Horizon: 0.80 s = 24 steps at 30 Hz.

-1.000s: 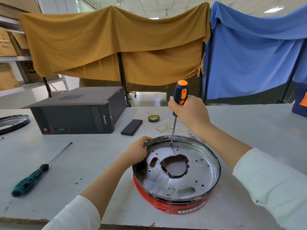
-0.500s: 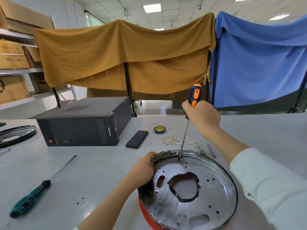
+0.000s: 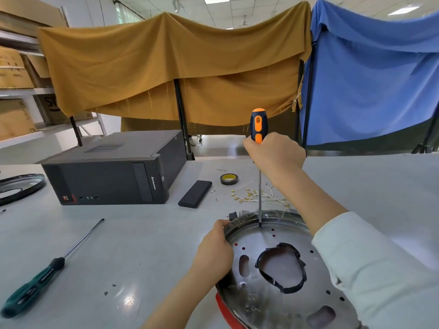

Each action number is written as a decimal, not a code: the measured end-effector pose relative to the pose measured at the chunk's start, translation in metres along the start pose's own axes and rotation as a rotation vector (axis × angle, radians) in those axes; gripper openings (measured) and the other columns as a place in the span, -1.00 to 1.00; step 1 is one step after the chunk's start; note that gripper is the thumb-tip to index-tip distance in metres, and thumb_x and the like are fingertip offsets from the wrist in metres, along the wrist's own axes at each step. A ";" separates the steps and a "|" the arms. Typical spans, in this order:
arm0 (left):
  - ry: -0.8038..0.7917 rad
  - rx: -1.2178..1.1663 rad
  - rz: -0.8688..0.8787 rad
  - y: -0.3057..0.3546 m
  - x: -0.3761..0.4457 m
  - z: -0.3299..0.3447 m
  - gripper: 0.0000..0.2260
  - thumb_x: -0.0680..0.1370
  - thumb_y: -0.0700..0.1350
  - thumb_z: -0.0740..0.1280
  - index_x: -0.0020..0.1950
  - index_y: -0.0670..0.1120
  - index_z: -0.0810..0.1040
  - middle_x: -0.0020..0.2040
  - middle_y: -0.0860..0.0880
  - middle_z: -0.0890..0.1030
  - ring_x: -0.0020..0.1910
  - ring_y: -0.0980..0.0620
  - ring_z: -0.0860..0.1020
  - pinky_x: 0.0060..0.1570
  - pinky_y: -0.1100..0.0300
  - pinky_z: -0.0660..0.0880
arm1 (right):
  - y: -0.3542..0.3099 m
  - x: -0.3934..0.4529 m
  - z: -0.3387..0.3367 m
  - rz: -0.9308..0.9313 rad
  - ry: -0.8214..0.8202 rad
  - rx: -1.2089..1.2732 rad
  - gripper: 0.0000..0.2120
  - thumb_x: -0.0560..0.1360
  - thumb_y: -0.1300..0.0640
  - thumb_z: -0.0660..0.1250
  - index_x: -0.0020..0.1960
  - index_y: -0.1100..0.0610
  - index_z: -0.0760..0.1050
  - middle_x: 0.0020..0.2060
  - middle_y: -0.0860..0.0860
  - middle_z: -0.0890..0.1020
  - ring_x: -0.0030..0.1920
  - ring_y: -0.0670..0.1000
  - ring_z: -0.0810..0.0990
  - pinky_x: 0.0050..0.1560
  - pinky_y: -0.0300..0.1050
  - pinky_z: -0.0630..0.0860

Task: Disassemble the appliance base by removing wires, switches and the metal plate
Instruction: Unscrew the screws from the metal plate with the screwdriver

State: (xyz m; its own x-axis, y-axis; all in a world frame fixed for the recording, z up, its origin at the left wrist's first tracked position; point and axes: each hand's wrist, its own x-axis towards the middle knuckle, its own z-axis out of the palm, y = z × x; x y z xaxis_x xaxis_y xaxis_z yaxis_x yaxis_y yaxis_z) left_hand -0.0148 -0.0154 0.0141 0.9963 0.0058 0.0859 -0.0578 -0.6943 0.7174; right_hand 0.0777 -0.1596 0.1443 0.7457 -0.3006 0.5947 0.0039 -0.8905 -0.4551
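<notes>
The metal plate (image 3: 273, 293) lies flat in the red base (image 3: 225, 312) on the counter (image 3: 142, 245), low and to the right. It is shiny, with small holes and a big middle hole edged in black tape.

The left hand (image 3: 215, 254) curls its grip around the plate's near-left rim. The right hand (image 3: 275, 154) is above the far rim, its grip wrapped tight around the orange and black screwdriver (image 3: 259, 129). The shaft stands straight up, and its tip touches the plate just inside the far rim.

Just behind the plate, under the right hand, lies a bunch of pale wires (image 3: 256, 195) with gold ends. A roll of tape (image 3: 229, 179) sits a bit farther back. Left of it is a flat black block (image 3: 195, 194). Farther left is a black computer (image 3: 114, 169) that says "lenovo". A green screwdriver (image 3: 47, 271) lies well to the left of the left hand.
</notes>
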 end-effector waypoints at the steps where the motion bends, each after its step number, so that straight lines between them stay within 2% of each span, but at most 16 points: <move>1: 0.004 -0.001 -0.001 0.000 0.000 0.000 -0.55 0.53 -0.33 0.02 0.35 0.03 0.31 -0.03 0.06 0.46 -0.11 0.03 0.44 -0.34 0.32 0.28 | -0.001 -0.001 0.000 -0.002 0.001 -0.008 -0.62 0.44 -0.29 0.12 -0.18 0.02 0.45 -0.47 -0.05 0.44 -0.48 -0.06 0.36 -0.46 -0.26 0.15; 5: -0.003 0.017 0.021 -0.002 0.000 -0.001 -0.57 0.55 -0.31 0.02 0.36 0.02 0.30 -0.02 0.03 0.48 -0.11 0.02 0.45 -0.29 0.28 0.32 | -0.004 -0.003 0.001 -0.008 -0.048 0.050 -0.65 0.45 -0.26 0.16 -0.14 0.02 0.47 -0.43 -0.04 0.48 -0.44 -0.05 0.41 -0.45 -0.25 0.21; 8: -0.035 0.038 0.058 -0.005 0.002 -0.005 -0.58 0.56 -0.30 0.03 0.36 0.02 0.31 0.08 -0.03 0.54 -0.06 0.01 0.47 -0.12 0.23 0.36 | -0.002 -0.001 -0.004 -0.008 -0.165 0.208 -0.65 0.43 -0.22 0.20 -0.08 0.06 0.50 -0.31 0.01 0.61 -0.31 0.01 0.56 -0.36 -0.18 0.43; 10: -0.069 0.054 0.081 -0.008 0.006 -0.011 -0.60 0.57 -0.28 0.05 0.35 0.04 0.32 0.15 -0.03 0.55 -0.04 0.02 0.46 -0.10 0.25 0.34 | 0.002 0.000 -0.009 -0.005 -0.218 0.298 -0.68 0.41 -0.19 0.23 -0.12 0.05 0.51 -0.31 0.02 0.64 -0.26 0.03 0.61 -0.26 -0.12 0.53; 15: -0.148 0.088 0.138 -0.016 0.018 -0.020 -0.63 0.61 -0.24 0.04 0.34 0.09 0.32 0.18 0.03 0.54 0.03 0.04 0.48 -0.03 0.21 0.38 | 0.010 -0.001 -0.015 -0.048 -0.262 0.419 -0.78 0.38 -0.11 0.24 -0.27 0.04 0.45 -0.40 0.01 0.65 -0.36 -0.03 0.56 -0.35 -0.19 0.44; 18: -0.173 0.119 0.172 -0.018 0.023 -0.022 -0.65 0.62 -0.23 0.05 0.33 0.09 0.33 0.17 0.02 0.54 0.08 0.01 0.50 0.08 0.13 0.43 | 0.013 -0.001 -0.019 -0.095 -0.314 0.504 -0.81 0.41 -0.04 0.27 -0.32 0.03 0.43 -0.53 -0.10 0.55 -0.50 -0.18 0.50 -0.38 -0.21 0.40; 20: -0.200 0.137 0.187 -0.019 0.028 -0.026 -0.66 0.62 -0.22 0.07 0.33 0.10 0.34 0.19 0.03 0.54 0.11 0.02 0.49 0.12 0.14 0.41 | 0.015 0.000 -0.024 -0.151 -0.395 0.546 -0.78 0.42 0.02 0.27 -0.37 0.04 0.37 -0.63 -0.15 0.45 -0.57 -0.22 0.42 -0.42 -0.24 0.37; 24: -0.289 0.180 0.206 -0.019 0.041 -0.037 -0.67 0.63 -0.21 0.09 0.31 0.14 0.35 0.22 0.09 0.52 0.16 0.05 0.47 0.18 0.13 0.37 | 0.019 0.000 -0.032 -0.266 -0.526 0.579 -0.69 0.48 0.06 0.27 -0.40 0.07 0.31 -0.65 -0.18 0.37 -0.58 -0.21 0.36 -0.56 -0.46 0.26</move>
State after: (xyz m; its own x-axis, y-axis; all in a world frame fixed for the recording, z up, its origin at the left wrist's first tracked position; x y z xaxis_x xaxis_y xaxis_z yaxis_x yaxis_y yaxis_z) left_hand 0.0251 0.0243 0.0297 0.9436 -0.3312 -0.0012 -0.2714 -0.7754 0.5702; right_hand 0.0570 -0.1876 0.1567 0.8853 0.2227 0.4081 0.4598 -0.5488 -0.6981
